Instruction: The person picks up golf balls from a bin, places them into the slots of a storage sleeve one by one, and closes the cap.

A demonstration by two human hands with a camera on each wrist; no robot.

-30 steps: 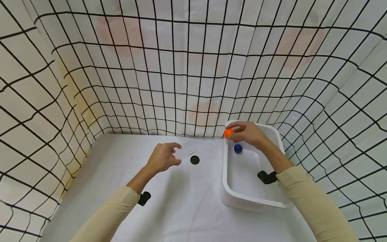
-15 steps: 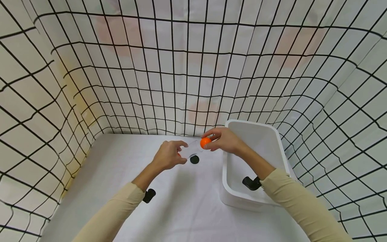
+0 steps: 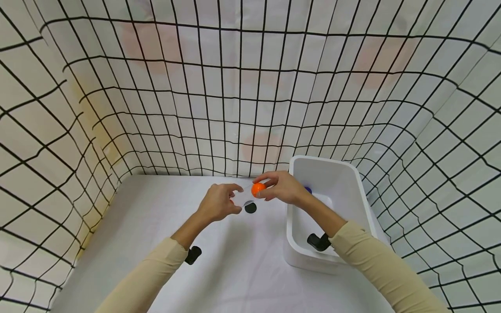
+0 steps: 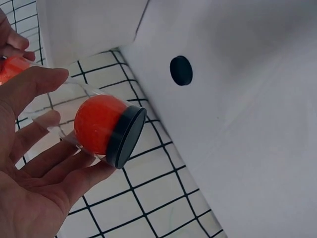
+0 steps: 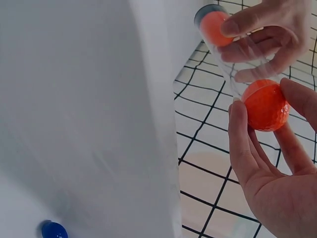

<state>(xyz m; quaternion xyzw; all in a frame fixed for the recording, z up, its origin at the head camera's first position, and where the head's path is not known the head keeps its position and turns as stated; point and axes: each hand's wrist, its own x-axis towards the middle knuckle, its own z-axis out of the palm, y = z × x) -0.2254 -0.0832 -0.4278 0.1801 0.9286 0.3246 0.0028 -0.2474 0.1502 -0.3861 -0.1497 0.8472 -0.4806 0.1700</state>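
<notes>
My left hand (image 3: 216, 202) holds a clear plastic tube (image 4: 67, 106) tilted above the white table. Inside, an orange golf ball (image 4: 97, 123) sits against the tube's black end cap (image 4: 131, 139). Between the fingertips of my right hand (image 3: 285, 188) is a second orange golf ball (image 5: 266, 105), right at the tube's other end and partly overlapped by its clear wall in the right wrist view. On the table below the tube lies a loose black cap (image 3: 250, 208).
A white tub (image 3: 290, 221) stands on the table at the right, under my right forearm. Inside it is a blue ball (image 3: 308, 190), mostly hidden by the arm in the head view. Black wire grid (image 3: 223, 108) encloses the back and sides.
My right hand has carried its orange golf ball from over the tub leftward to the tube's end. My left hand has shifted slightly right with the tube.
</notes>
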